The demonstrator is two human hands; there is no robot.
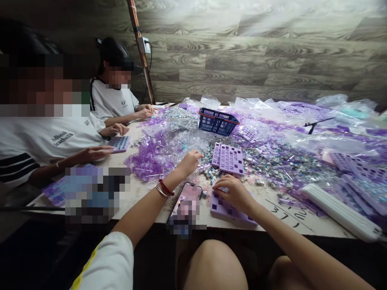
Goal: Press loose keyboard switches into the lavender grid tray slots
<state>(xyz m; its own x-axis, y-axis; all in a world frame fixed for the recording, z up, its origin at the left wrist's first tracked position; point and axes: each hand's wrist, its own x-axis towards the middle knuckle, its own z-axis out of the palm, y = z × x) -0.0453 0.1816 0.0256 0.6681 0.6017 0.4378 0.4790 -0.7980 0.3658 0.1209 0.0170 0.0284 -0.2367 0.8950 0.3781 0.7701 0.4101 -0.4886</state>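
My left hand [190,162] hangs over the near edge of a pile of small silvery and clear parts [208,163]. Its fingers are drawn together, and I cannot make out anything between them. My right hand [232,189] rests over a purple tray with square holes [225,211] at the table's front edge. Thumb and fingers are closed at the tray's far left corner; what they pinch, if anything, is too small to name. Just behind lies a stack of similar purple trays [228,159]. Between my forearms a phone [190,193] lies on the table.
Purple and clear small pieces [154,151] spread across the table around a dark blue basket [217,123]. A long white bar-shaped object [341,211] and more purple trays [359,193] lie right. Plastic bags [256,105] line the back. Two people in white shirts work at left.
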